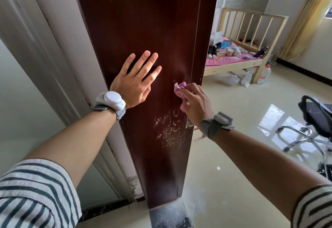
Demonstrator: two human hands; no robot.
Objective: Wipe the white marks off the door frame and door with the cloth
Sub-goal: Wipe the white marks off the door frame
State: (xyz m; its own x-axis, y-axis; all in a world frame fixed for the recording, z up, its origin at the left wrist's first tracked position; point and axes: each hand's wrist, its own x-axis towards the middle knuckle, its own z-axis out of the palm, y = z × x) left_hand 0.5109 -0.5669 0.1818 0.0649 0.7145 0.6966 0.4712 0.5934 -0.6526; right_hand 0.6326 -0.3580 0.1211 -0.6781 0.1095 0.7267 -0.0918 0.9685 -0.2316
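The striped sleeves fill the bottom corners. The white marks, a scratchy patch running up and down, sit mid-frame on the dark brown door wood. Just above them, the right hand pinches a pink cloth against the wood. The left hand presses flat, fingers straight, farther up-left.

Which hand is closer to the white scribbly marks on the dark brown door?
Right. The right hand, holding the crumpled pink cloth, is just above the white scribbly marks; the left hand presses flat higher up, further left.
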